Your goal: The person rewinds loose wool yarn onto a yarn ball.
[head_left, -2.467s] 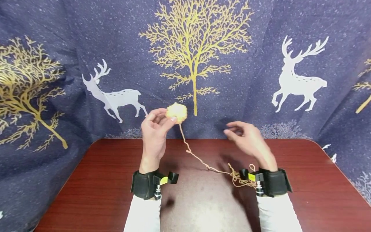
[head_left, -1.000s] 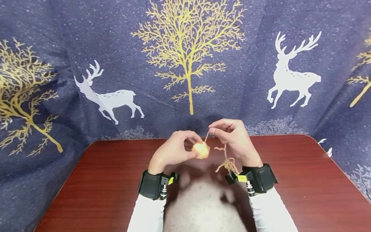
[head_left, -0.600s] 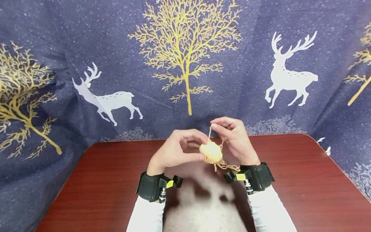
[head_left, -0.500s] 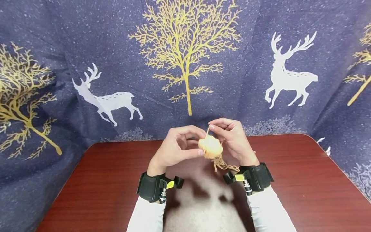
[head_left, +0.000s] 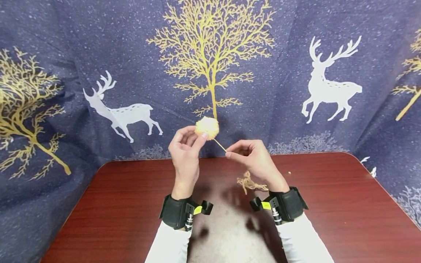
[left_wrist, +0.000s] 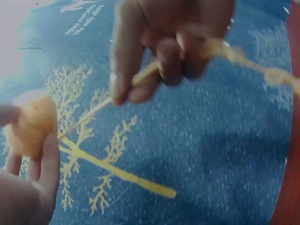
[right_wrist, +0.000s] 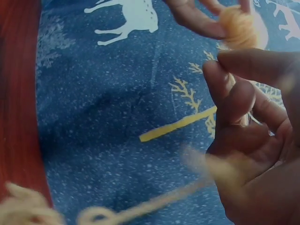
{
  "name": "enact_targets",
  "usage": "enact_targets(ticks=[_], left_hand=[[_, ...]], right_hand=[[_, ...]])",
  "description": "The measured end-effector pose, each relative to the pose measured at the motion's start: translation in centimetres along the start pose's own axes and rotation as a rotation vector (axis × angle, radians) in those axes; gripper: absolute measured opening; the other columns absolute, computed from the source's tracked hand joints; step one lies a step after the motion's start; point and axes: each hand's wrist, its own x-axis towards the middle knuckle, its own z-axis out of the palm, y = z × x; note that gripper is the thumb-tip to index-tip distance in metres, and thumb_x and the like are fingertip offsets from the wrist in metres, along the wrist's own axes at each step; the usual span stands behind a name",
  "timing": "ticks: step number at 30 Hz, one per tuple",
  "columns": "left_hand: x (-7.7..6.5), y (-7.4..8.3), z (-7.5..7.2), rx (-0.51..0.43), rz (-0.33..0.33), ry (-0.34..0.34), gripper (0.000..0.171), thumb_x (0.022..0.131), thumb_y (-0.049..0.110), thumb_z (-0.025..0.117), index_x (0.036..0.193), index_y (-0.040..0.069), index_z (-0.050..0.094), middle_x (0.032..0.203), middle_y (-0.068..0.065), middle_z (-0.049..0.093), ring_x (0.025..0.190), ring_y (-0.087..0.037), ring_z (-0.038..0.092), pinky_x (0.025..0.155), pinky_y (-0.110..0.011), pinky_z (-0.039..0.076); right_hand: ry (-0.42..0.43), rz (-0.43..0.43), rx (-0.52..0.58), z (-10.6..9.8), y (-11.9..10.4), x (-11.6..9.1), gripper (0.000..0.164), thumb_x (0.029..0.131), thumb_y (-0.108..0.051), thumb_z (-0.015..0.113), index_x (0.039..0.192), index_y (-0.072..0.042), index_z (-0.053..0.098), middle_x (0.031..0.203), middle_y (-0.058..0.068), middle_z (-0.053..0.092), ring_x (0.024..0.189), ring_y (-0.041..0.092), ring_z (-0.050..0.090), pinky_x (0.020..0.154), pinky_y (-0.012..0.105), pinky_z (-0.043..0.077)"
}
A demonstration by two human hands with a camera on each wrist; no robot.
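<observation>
My left hand (head_left: pixel 186 153) holds a small pale-yellow ball of yarn (head_left: pixel 207 127) up in front of the backdrop, thumb on one side and fingers behind. A taut strand of yarn (head_left: pixel 220 145) runs from the ball down to my right hand (head_left: pixel 251 157), which pinches it between thumb and index finger. In the left wrist view the strand (left_wrist: pixel 93 110) passes through the right hand's fingers and trails off beyond them. The loose yarn tail (right_wrist: pixel 159 199) hangs below the right hand in the right wrist view. A tangled heap of yarn (head_left: pixel 250 183) lies beneath that hand.
Below both hands is a reddish-brown table (head_left: pixel 131 204) with a bright glare patch at its middle front. A dark blue cloth backdrop (head_left: pixel 276 91) with gold trees and white deer rises right behind the table's far edge.
Over the last half second the yarn ball in my left hand has moved up and left, away from the right hand. The right hand has dropped slightly, and the strand between them is longer.
</observation>
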Motion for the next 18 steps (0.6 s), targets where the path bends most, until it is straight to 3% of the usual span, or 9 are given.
enact_targets(ticks=[2,5,7,10,13,16,18], left_hand=[[0.2,-0.3,-0.4,0.121,0.046,0.034,0.027,0.078,-0.010,0.076,0.103,-0.003,0.068,0.102,-0.011,0.065,0.091,-0.021,0.068,0.080,-0.029,0.060],[0.4,-0.9,-1.3,0.372,0.130,-0.001,0.031,0.078,-0.005,0.079,0.107,-0.005,0.066,0.107,-0.012,0.065,0.094,-0.023,0.067,0.082,-0.033,0.060],[0.5,-1.2,-1.9,0.566,0.177,-0.069,0.032,0.078,-0.003,0.080,0.107,-0.004,0.066,0.108,-0.013,0.063,0.095,-0.024,0.066,0.082,-0.033,0.060],[0.6,-1.4,-2.9,0.772,0.199,-0.236,0.032,0.077,-0.002,0.080,0.106,-0.003,0.066,0.105,-0.015,0.062,0.092,-0.026,0.067,0.080,-0.034,0.061],[0.6,-1.2,-3.5,0.844,0.110,-0.488,0.031,0.073,-0.004,0.081,0.101,-0.002,0.066,0.101,-0.012,0.062,0.088,-0.025,0.067,0.078,-0.036,0.062],[0.5,-0.9,-3.7,0.828,-0.055,-0.761,0.031,0.072,-0.004,0.082,0.098,0.002,0.067,0.097,-0.007,0.065,0.086,-0.019,0.067,0.077,-0.035,0.061],[0.4,-0.7,-3.6,0.791,-0.162,-0.920,0.029,0.074,-0.002,0.081,0.099,0.005,0.068,0.095,-0.004,0.067,0.086,-0.016,0.067,0.077,-0.034,0.061]], right_hand=[[0.000,-0.003,-0.057,0.0,-0.4,-0.2,0.008,0.086,-0.016,0.082,0.094,-0.014,0.080,0.074,0.006,0.069,0.053,0.010,0.045,0.047,0.024,0.036],[-0.013,-0.005,-0.120,-0.3,-1.0,-0.4,0.008,0.086,-0.018,0.083,0.094,-0.016,0.081,0.070,0.002,0.067,0.050,0.010,0.042,0.045,0.024,0.034],[-0.026,-0.003,-0.139,-0.6,-1.3,-0.6,0.008,0.086,-0.019,0.083,0.093,-0.017,0.082,0.073,-0.002,0.070,0.051,0.009,0.044,0.046,0.023,0.036],[-0.029,-0.015,-0.154,-1.2,-1.6,-0.9,0.008,0.085,-0.020,0.083,0.093,-0.016,0.082,0.064,-0.002,0.063,0.049,0.007,0.041,0.043,0.023,0.034],[0.002,-0.031,-0.127,-1.7,-1.5,-0.9,0.010,0.085,-0.019,0.084,0.093,-0.013,0.082,0.061,0.001,0.061,0.046,0.006,0.040,0.040,0.023,0.031],[0.060,-0.047,-0.019,-2.0,-1.3,-0.9,0.012,0.085,-0.012,0.083,0.095,-0.006,0.080,0.065,0.005,0.067,0.045,0.006,0.043,0.037,0.023,0.030],[0.098,-0.069,0.094,-2.0,-1.3,-0.8,0.013,0.085,-0.006,0.081,0.096,0.001,0.078,0.072,0.006,0.072,0.050,0.006,0.052,0.040,0.021,0.037]])
